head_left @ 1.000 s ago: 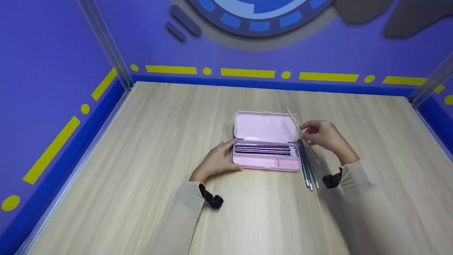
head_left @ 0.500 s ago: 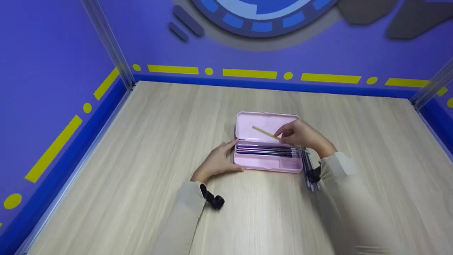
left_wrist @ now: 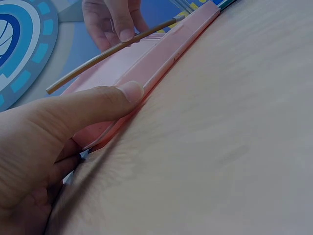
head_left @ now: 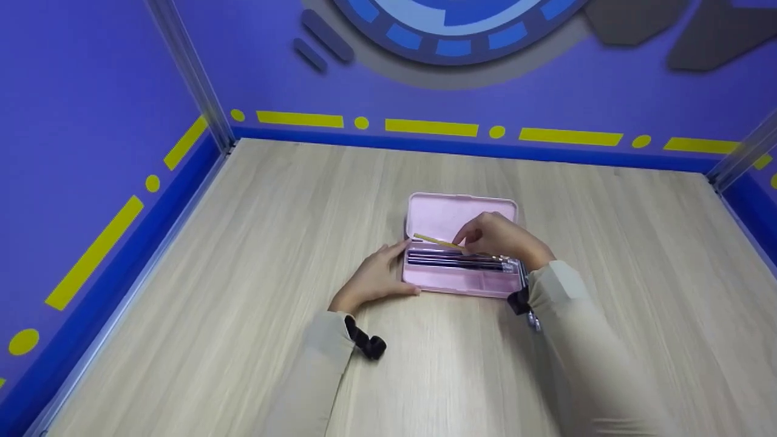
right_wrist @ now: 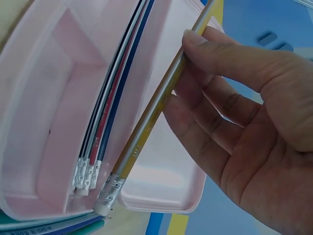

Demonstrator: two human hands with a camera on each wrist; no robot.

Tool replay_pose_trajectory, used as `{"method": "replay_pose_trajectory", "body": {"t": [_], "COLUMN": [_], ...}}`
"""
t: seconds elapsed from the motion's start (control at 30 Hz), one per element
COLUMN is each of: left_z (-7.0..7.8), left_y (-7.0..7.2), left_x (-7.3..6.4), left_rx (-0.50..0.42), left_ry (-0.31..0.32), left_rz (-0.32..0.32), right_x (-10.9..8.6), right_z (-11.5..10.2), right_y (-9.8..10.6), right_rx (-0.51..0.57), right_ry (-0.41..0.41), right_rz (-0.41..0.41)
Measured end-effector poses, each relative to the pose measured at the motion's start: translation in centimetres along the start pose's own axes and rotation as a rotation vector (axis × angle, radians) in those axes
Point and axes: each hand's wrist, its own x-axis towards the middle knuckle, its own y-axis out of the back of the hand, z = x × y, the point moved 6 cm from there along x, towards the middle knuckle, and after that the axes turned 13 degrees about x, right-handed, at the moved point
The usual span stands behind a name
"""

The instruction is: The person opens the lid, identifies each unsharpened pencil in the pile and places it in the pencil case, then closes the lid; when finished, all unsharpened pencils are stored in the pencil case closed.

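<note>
A pink pencil case (head_left: 443,280) lies with its lid (head_left: 434,212) folded back. My left hand (head_left: 371,276) holds its left end, thumb along the front wall and fingers round the side. Several dark and red pencils (right_wrist: 110,93) lie side by side in the long compartment, their white erasers toward the right end. Between thumb and fingers, my right hand (head_left: 501,238) pinches a yellow pencil (right_wrist: 146,120) over the back of the case. This pencil is tilted, its eraser end toward the right and its plain end toward the left hinge.
Loose pencils (head_left: 534,321) lie just right of the case, mostly hidden under the right wrist and its black camera (head_left: 519,300). Behind the wooden tabletop (head_left: 291,200) stands a blue patterned wall (head_left: 267,73), with another panel along the left.
My right hand has carried the yellow pencil left from beside the case to over it, turning the pencil flatter and lowering it. The left hand keeps its hold on the case.
</note>
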Motion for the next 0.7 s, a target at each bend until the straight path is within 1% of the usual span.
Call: {"method": "replay_pose_trajectory", "body": {"t": [0.13, 0.27, 0.37, 0.5, 0.6, 0.7], "left_z": [0.1, 0.1, 0.0, 0.0, -0.1, -0.1], "left_y": [0.1, 0.0, 0.0, -0.1, -0.1, 0.0], "left_x": [0.0, 0.0, 0.0, 0.0, 0.0, 0.0], "left_rx": [0.002, 0.005, 0.0, -0.003, 0.002, 0.006], "left_ry": [-0.009, -0.003, 0.0, 0.006, 0.015, 0.022], "left_rz": [0.003, -0.001, -0.006, -0.012, -0.015, -0.018], "right_x": [0.3, 0.5, 0.6, 0.6, 0.8, 0.9], "right_z": [-0.2, -0.3, -0.3, -0.3, -0.2, -0.1], "right_y": [-0.5, -1.0, -1.4, -1.6, -1.8, -2.0], "right_rx": [-0.022, -0.044, -0.048, -0.062, -0.064, -0.053], "right_ry": [0.003, 0.001, 0.035, 0.102, 0.095, 0.068], "right_rz": [-0.016, -0.018, -0.016, -0.001, 0.005, 0.003]}}
